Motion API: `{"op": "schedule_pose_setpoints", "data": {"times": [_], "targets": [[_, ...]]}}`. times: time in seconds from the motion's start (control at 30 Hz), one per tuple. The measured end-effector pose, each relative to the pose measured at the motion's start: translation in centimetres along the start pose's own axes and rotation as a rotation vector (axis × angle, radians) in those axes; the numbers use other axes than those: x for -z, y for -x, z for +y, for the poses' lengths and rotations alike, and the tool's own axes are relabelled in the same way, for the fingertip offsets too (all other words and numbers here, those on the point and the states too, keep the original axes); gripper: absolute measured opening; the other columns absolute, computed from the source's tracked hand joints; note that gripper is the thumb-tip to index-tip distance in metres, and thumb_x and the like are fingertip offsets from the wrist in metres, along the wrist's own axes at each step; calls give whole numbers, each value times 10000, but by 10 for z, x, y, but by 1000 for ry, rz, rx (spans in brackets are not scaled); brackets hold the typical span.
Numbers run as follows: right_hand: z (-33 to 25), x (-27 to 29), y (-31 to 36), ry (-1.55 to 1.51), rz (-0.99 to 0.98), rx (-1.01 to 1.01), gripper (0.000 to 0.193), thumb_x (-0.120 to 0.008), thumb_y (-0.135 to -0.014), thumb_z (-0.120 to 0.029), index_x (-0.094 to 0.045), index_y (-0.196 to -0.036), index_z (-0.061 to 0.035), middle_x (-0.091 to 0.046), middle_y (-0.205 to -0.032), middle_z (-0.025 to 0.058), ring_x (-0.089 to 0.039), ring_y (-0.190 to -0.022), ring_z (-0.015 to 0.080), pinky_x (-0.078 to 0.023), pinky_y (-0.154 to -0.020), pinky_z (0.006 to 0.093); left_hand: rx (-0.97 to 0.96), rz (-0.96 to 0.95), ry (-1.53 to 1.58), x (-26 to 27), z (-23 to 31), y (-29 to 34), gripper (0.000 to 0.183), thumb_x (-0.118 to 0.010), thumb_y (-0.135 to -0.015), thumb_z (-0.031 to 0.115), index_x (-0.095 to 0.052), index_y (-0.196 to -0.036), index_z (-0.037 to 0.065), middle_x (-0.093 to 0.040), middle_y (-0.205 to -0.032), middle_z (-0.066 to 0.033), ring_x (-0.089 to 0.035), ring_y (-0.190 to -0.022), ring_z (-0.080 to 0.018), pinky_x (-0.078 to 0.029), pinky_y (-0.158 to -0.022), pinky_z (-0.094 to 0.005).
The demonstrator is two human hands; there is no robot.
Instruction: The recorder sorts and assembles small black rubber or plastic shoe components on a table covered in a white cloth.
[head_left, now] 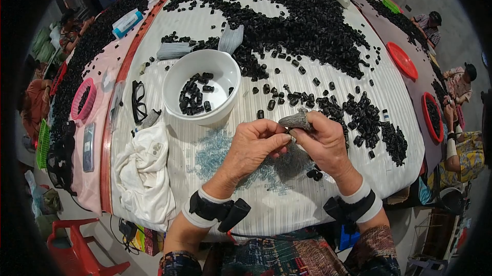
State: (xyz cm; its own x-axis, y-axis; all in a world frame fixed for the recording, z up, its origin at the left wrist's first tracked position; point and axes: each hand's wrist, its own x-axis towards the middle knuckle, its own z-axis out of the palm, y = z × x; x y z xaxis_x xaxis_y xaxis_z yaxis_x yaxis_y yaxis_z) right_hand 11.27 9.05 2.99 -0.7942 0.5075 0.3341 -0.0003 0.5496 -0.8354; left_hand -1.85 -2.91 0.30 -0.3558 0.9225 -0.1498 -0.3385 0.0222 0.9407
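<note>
Over the table's near middle, my two hands meet at their fingertips. My right hand (328, 140) is closed round a grey, rough-textured tapered piece (295, 120) whose kind I cannot tell. My left hand (253, 148) is closed in a pinch beside it; what lies between its fingers is too small to make out. Beneath both hands spreads a scatter of thin, clear bluish shavings (218, 153). Several short black cylindrical parts (364, 122) lie loose to the right. A white bowl (234, 102) at the left holds some black parts.
A large heap of black parts (302, 24) covers the far table. Left of my hands are eyeglasses (138, 102), a crumpled white cloth (146, 173) and grey folded bundles (174, 50). Red trays (402, 60) stand at the right. Other people sit along both sides; a red stool (79, 245) is lower left.
</note>
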Motion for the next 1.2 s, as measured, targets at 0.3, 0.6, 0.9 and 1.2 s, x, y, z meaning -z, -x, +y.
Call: {"op": "schedule_pose_setpoints", "data": {"times": [0.3, 0.6, 0.9, 1.2], "targets": [[4, -2, -4, 5, -25, 53, 110, -631, -777, 9, -603, -883, 15, -554, -722, 67, -540, -618, 113, -448, -553, 248, -46, 12, -13, 3, 1, -4, 94, -671, -826, 53, -636, -875, -20, -645, -766, -58, -632, -655, -107, -538, -595, -226], [-5, -3, 1, 296, 2, 246, 415, -735, -676, -107, -537, -1013, 32, -499, -909, 150, -544, -721, 245, -473, -590, 305, 20, 34, 225, 5, 0, -3, 116, -643, -836, 54, -616, -925, -15, -655, -831, -74, -651, -704, -139, -555, -641, -249], [7, -22, 10, 444, 51, 390, 416, -752, -584, -20, -517, -924, 25, -485, -790, 134, -532, -685, 281, -474, -563, 355, 40, 8, 161, 4, -2, -2, 98, -671, -808, 73, -660, -847, -15, -649, -731, -49, -619, -617, -97, -516, -576, -208], [7, -17, 10, 556, 61, 420, 381, -757, -557, -28, -534, -864, 11, -476, -717, 110, -522, -633, 267, -455, -518, 350, 59, -43, 87, 4, 0, -2, 129, -677, -826, 124, -653, -854, 0, -639, -745, -41, -618, -644, -95, -529, -589, -223]]}}
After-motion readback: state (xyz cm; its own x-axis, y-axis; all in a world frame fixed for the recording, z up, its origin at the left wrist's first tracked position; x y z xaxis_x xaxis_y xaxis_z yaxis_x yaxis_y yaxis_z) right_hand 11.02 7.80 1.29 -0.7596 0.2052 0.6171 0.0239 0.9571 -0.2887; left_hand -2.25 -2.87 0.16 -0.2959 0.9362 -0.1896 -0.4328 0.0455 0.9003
